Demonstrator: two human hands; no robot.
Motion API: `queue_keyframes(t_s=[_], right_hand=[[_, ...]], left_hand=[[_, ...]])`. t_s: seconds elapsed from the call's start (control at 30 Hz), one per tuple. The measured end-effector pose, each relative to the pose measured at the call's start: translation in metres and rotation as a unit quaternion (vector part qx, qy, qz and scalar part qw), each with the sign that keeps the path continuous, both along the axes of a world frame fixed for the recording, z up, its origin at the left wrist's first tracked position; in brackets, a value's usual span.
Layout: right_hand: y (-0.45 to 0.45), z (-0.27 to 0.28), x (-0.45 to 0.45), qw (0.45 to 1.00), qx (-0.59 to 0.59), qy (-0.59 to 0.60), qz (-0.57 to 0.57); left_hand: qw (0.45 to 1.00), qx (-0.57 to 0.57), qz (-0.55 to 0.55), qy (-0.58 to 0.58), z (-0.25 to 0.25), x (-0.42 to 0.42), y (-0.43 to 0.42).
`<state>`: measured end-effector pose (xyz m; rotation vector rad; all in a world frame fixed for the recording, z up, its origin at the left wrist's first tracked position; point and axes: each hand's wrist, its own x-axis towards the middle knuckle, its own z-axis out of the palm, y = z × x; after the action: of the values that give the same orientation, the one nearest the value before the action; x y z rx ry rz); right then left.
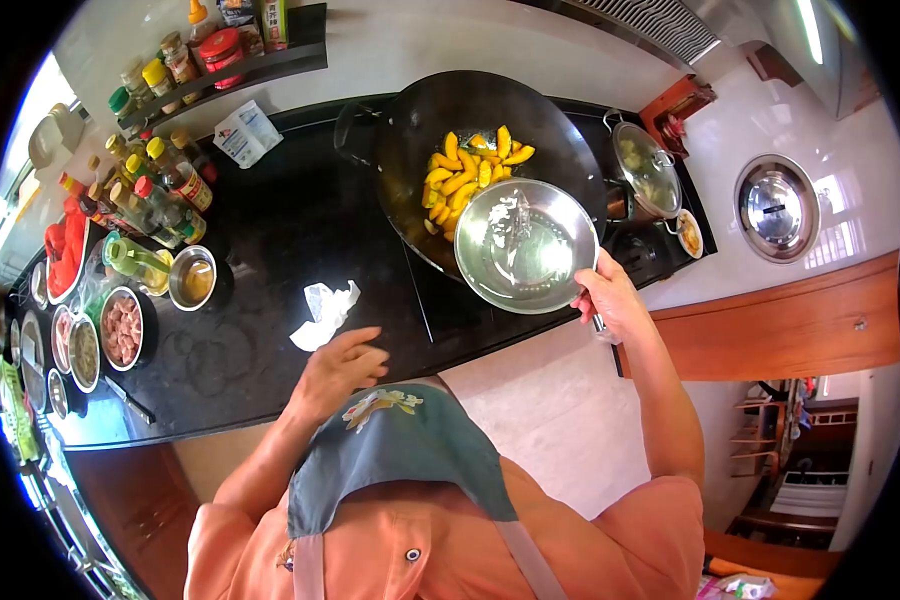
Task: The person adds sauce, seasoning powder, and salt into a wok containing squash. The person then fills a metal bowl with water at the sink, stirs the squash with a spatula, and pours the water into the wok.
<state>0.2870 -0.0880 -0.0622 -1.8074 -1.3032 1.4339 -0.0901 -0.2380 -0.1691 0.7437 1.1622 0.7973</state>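
My right hand [607, 298] is closed around the handle of a shiny metal pan [567, 290], which hangs over the near right edge of a large dark wok [560, 125]. The pan looks to have clear liquid in it, though glare makes this hard to tell. Yellow-orange pumpkin-like pieces [460, 182] lie in the wok, partly hidden behind the pan. My left hand [342, 375] is empty above the counter's front edge, index finger stretched out and the others loosely bent. Just beyond it lies a crumpled white tissue [326, 312].
Sauce bottles [160, 205] crowd the left. Near them are a small metal bowl [175, 292], a bowl of raw meat [122, 330] and a knife [130, 401]. A lidded pot [645, 165] stands right of the wok. A shelf of jars [270, 70] is on the wall.
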Motion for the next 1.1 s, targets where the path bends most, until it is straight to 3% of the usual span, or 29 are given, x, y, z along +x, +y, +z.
queue_keyframes(t_s=[0.27, 0.47, 0.77, 1.1], right_hand=[[0.034, -0.016, -0.020, 0.998, -0.003, -0.030, 0.049], [0.080, -0.032, -0.059, 0.998, -0.009, -0.020, 0.058], [0.175, -0.067, -0.101, 0.996, 0.017, 0.082, -0.019], [0.241, -0.062, -0.050, 0.972, 0.136, 0.035, -0.187]], left_hand=[[0.982, -0.062, 0.180, 0.020, -0.020, -0.037, -0.049], [0.973, -0.059, 0.222, 0.003, -0.025, -0.041, -0.056], [0.960, -0.070, 0.269, 0.009, -0.026, -0.039, -0.073], [0.956, -0.067, 0.287, -0.004, -0.037, -0.042, -0.085]])
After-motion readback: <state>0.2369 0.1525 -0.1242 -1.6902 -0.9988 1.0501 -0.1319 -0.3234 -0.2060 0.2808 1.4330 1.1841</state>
